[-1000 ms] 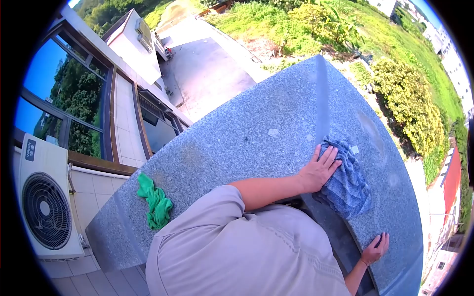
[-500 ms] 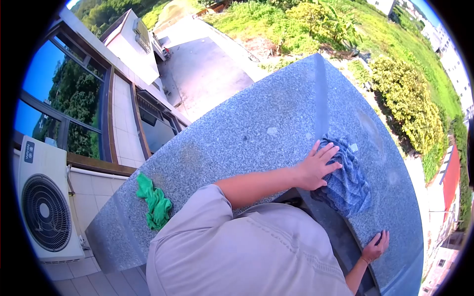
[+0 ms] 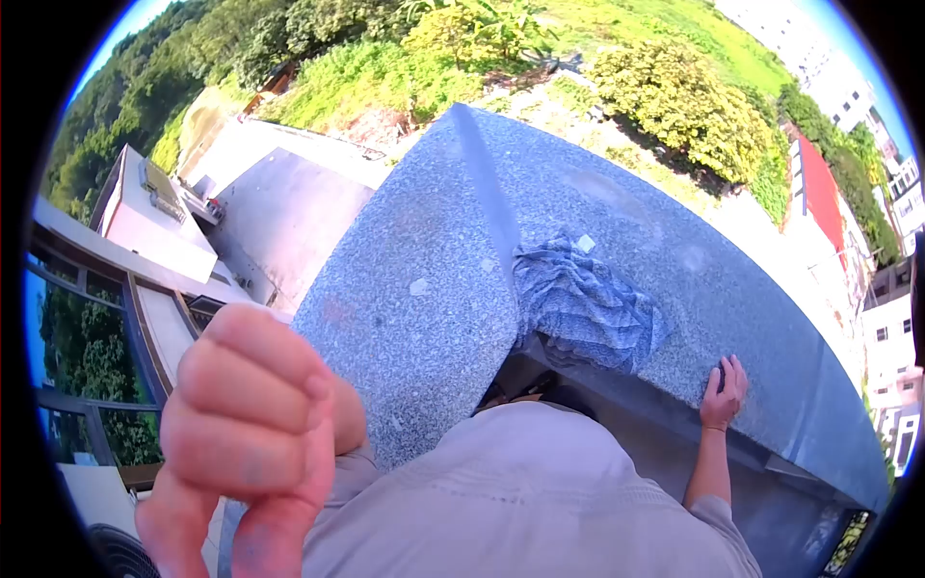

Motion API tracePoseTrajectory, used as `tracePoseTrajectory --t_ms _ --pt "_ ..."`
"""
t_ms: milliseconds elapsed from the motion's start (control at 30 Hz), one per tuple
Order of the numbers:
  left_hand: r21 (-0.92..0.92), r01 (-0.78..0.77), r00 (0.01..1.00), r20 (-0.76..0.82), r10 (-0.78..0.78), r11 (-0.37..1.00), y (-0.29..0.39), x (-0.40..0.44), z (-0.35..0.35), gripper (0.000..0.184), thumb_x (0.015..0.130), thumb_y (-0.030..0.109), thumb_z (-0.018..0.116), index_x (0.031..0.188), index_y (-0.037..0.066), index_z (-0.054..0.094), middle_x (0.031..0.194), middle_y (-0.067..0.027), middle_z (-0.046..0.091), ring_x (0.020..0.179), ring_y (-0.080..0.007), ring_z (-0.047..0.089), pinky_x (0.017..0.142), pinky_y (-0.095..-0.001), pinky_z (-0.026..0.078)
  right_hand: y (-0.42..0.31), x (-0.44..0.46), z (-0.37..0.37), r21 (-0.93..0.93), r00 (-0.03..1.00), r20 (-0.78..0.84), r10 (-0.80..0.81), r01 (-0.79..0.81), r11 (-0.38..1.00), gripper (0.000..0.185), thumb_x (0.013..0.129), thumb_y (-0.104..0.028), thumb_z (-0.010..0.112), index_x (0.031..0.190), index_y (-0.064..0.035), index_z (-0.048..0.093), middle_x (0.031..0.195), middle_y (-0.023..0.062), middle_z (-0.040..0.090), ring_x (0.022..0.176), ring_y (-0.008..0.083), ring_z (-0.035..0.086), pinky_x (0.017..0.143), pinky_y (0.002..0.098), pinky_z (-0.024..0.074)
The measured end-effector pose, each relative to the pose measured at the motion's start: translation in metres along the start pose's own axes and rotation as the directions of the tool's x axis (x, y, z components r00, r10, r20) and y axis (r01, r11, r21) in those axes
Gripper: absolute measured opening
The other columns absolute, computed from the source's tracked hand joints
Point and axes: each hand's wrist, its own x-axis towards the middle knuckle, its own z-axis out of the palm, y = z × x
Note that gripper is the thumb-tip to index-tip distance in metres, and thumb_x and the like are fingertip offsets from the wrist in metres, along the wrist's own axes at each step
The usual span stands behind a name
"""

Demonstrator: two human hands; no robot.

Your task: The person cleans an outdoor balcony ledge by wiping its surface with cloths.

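Close to the camera, at the lower left, my left hand [image 3: 246,414] is raised with its fingers curled in. Nothing shows inside it. It is apart from the cloth. A crumpled blue-grey checked cloth [image 3: 588,303] lies on the speckled grey granite ledge [image 3: 405,241], just right of the corner seam and partly over the inner edge. To the right of the cloth, my right hand [image 3: 725,393] rests on the ledge's inner edge with fingers stretched out on the stone, holding nothing.
The granite ledge wraps around my body at a corner. Beyond it lie a paved yard [image 3: 279,212], bushes [image 3: 674,106] and buildings far below. A window wall [image 3: 96,356] stands on the left, with part of an air-conditioner unit [image 3: 120,549] at the lower left.
My left hand has left the blue-grey cloth and come up near the camera, fingers curling. The view has turned right, and the green cloth no longer shows. My right hand stays at the ledge edge.
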Motion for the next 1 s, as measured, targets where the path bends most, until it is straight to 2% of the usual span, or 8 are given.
tracePoseTrajectory --t_ms 67,100,200,300,400,600,800,1000 --pt "0.008 -0.078 0.962 0.263 0.073 0.997 0.03 0.029 -0.017 0.035 0.106 0.038 0.065 0.14 0.033 0.058 0.083 -0.0007 0.064 0.072 -0.0146 0.059 0.067 -0.0323 0.052 0.002 0.0 0.0 0.009 1.0 -0.016 0.013 -0.013 1.0 0.03 0.099 -0.018 0.071 0.125 -0.003 0.075 0.141 0.0198 0.068 0.133 0.0398 0.061 0.116 0.0507 0.0446" --pt "0.025 -0.07 0.907 0.418 0.053 0.997 0.04 0.036 -0.022 0.053 0.108 0.051 0.057 0.159 0.04 0.043 0.092 -0.005 0.069 0.082 -0.019 0.065 0.074 -0.0375 0.057 0.002 0.0 0.001 0.007 1.0 -0.023 0.01 -0.01 1.0 0.03 0.098 -0.018 0.071 0.125 -0.0031 0.075 0.14 0.0194 0.068 0.133 0.0397 0.061 0.116 0.0505 0.0446" --pt "-0.147 -0.312 0.915 0.22 0.339 0.939 0.012 0.045 0.023 0.035 0.116 0.04 0.049 0.149 0.05 0.046 0.063 0.0065 0.044 0.053 -0.0081 0.038 0.051 -0.0245 0.037 -0.008 0.002 -0.004 0.013 1.0 -0.02 0.018 -0.017 1.0 0.031 0.099 -0.018 0.071 0.125 -0.0035 0.075 0.14 0.0195 0.068 0.132 0.0397 0.061 0.116 0.0498 0.0456" --pt "-0.191 -0.252 0.92 0.258 0.296 0.949 0.013 0.047 0.029 0.033 0.113 0.039 0.055 0.145 0.045 0.049 0.065 0.006 0.048 0.054 -0.0075 0.043 0.053 -0.025 0.039 -0.005 0.001 -0.005 0.016 0.999 -0.029 0.017 -0.016 1.0 0.03 0.099 -0.019 0.071 0.125 -0.0045 0.075 0.139 0.0188 0.069 0.131 0.0392 0.062 0.116 0.0497 0.0454" --pt "-0.291 -0.258 0.921 0.215 0.326 0.921 0.009 0.048 0.039 0.03 0.112 0.037 0.057 0.142 0.039 0.051 0.065 0.0064 0.047 0.053 -0.007 0.041 0.052 -0.0248 0.037 -0.007 0.002 -0.006 0.016 0.999 -0.041 0.006 -0.005 1.0 0.03 0.098 -0.019 0.071 0.124 -0.0055 0.076 0.138 0.018 0.07 0.13 0.0384 0.063 0.116 0.0493 0.0457" --pt "-0.257 -0.27 0.928 0.188 0.322 0.928 0.006 0.043 0.043 0.035 0.11 0.03 0.061 0.143 0.03 0.05 0.067 0.0073 0.048 0.053 -0.0057 0.041 0.052 -0.0235 0.036 -0.01 0.002 -0.007 0.02 0.998 -0.052 0.018 -0.017 1.0 0.029 0.098 -0.019 0.07 0.123 -0.0053 0.076 0.138 0.0181 0.07 0.13 0.0385 0.063 0.115 0.0491 0.0459" --pt "-0.327 -0.233 0.921 0.229 0.316 0.916 0.009 0.051 0.042 0.035 0.108 0.029 0.062 0.141 0.029 0.05 0.067 0.0081 0.048 0.053 -0.0049 0.041 0.052 -0.0227 0.036 -0.011 0.002 -0.006 0.027 0.999 -0.045 0.03 -0.029 0.999 0.03 0.098 -0.018 0.071 0.124 -0.0044 0.076 0.138 0.0188 0.07 0.131 0.0395 0.063 0.115 0.0493 0.0461" --pt "-0.212 -0.265 0.906 0.279 0.319 0.941 0.018 0.052 0.028 0.028 0.108 0.026 0.062 0.133 0.028 0.049 0.068 0.0075 0.048 0.052 -0.0052 0.043 0.053 -0.0223 0.038 -0.014 0.005 -0.009 0.029 0.999 -0.031 0.019 -0.019 0.999 0.028 0.098 -0.017 0.07 0.122 -0.0033 0.076 0.139 0.0192 0.069 0.131 0.0397 0.063 0.114 0.0486 0.0473"
